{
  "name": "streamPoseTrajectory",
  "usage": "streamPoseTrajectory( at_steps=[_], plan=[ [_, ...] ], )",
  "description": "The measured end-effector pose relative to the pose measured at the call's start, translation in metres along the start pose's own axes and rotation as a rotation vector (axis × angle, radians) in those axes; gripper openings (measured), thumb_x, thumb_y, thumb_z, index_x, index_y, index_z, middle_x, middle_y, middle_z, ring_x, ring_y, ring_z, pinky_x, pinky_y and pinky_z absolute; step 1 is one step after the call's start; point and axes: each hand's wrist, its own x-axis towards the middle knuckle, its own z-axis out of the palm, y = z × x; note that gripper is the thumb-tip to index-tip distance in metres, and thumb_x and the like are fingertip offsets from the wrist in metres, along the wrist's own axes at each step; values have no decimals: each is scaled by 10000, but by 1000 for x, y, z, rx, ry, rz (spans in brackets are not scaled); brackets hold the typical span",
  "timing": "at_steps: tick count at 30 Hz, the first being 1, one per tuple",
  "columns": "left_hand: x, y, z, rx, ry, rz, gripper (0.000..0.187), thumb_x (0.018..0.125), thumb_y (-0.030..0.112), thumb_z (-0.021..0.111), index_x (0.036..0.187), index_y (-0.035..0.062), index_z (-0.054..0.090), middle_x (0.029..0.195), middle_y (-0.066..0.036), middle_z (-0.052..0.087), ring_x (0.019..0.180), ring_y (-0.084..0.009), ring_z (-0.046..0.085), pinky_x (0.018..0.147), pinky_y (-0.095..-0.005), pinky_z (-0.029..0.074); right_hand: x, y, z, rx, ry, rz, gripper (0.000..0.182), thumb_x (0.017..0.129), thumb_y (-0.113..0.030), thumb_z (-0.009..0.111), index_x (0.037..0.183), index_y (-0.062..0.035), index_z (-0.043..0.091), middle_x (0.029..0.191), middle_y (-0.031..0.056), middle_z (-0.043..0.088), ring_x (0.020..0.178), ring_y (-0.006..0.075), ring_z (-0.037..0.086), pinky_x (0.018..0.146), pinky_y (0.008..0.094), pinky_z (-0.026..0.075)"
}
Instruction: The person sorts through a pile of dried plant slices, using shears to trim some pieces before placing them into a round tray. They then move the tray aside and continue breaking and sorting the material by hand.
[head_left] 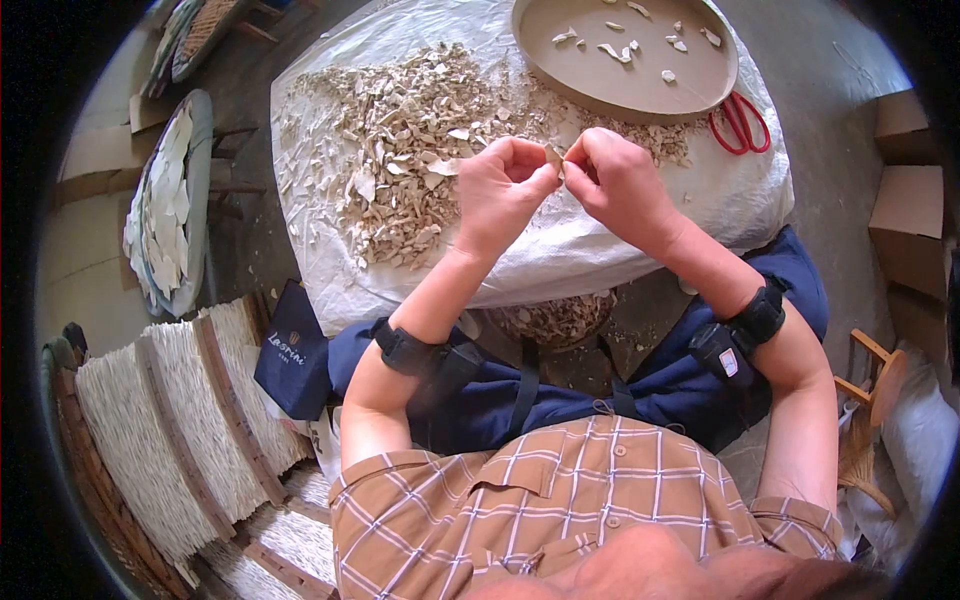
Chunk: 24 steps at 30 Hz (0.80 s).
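Observation:
Above the near part of the covered table, my left hand [505, 190] and my right hand [622, 190] meet fingertip to fingertip. Both are pinched on a small pale piece [554, 158], mostly hidden by the fingers. A wide heap of dry, cream-coloured pieces [395, 160] lies left of my left hand on the white sheet [330, 270]. Beyond my right hand stands a round shallow tray [640, 95] with several small pieces scattered in it. Red-handled scissors [741, 122] lie at the tray's right edge.
Below the table's near edge is a container of brownish scraps [555, 318]. A dark blue box [292, 350] stands at the left, near stacked white sheets [130, 430]. Cardboard boxes [908, 200] and a wooden stool [885, 380] are at the right.

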Motion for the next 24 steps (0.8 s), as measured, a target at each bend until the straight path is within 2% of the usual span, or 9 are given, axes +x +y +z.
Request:
streamPoseTrajectory(
  at_steps=[1, 3, 4, 6, 9, 14, 17, 23, 24],
  plan=[
    [0, 1, 1, -62, 5, -16, 138, 768, 32, 596, 883, -41, 572, 792, -92, 617, 683, -125, 606, 640, -243, 515, 1, -3, -2, 0, -1, 0, 171, 752, -149, 566, 728, 19, 555, 568, 104, 552, 494, 119, 549, 432, 286, 437],
    [0, 2, 2, -126, 10, -31, 138, 771, 32, 599, 886, -38, 572, 798, -94, 617, 683, -125, 606, 645, -246, 516, 2, -10, -6, 246, -113, 391, 138, 745, -129, 536, 711, 5, 534, 591, 74, 542, 519, 140, 552, 449, 286, 449],
    [0, 3, 1, -284, -43, -97, 142, 785, 37, 589, 906, -32, 562, 810, -95, 613, 696, -137, 607, 659, -259, 518, 3, -7, -8, 244, -113, 389, 138, 745, -129, 536, 711, 5, 534, 591, 74, 542, 519, 140, 552, 449, 286, 449],
    [1, 4, -1, -442, -92, -160, 147, 800, 43, 580, 927, -26, 553, 822, -96, 610, 709, -148, 608, 672, -273, 520, 7, 3, -11, 1035, -315, 921, 112, 738, -116, 504, 721, -8, 524, 658, 69, 544, 535, 151, 542, 462, 276, 456],
    [0, 4, -3, -540, -150, -249, 139, 805, 51, 569, 925, -17, 553, 810, -89, 605, 702, -152, 607, 684, -293, 527, 5, 4, -12, 1310, -317, 1024, 101, 731, -117, 482, 722, -20, 512, 709, 71, 540, 515, 142, 522, 452, 261, 456],
    [0, 0, -11, -692, -243, -376, 128, 810, 46, 548, 929, -2, 553, 784, -65, 589, 695, -145, 597, 691, -307, 532, 6, 8, -16, 1524, -388, 1075, 106, 728, -134, 488, 730, -29, 502, 709, 69, 540, 519, 119, 513, 438, 259, 447],
    [1, -2, -10, -668, -213, -352, 131, 806, 42, 553, 929, -3, 553, 785, -69, 591, 693, -140, 597, 689, -309, 533, 8, 3, -17, 1375, -378, 1018, 128, 736, -121, 433, 773, -18, 500, 708, 67, 530, 500, 105, 495, 413, 227, 420],
    [0, -3, -9, -579, -175, -310, 133, 811, 38, 553, 935, -11, 560, 805, -82, 598, 689, -137, 598, 689, -306, 535, 7, -2, -17, 956, -350, 807, 136, 800, -122, 547, 840, 8, 551, 665, 14, 524, 492, 57, 477, 399, 183, 387],
    [1, -4, -10, -580, -175, -310, 133, 811, 38, 553, 935, -11, 560, 805, -82, 598, 689, -137, 598, 689, -306, 535, 8, 1, -18, 815, -364, 674, 144, 791, -125, 574, 837, 12, 569, 633, 14, 528, 474, 59, 477, 396, 187, 388]
  ],
)
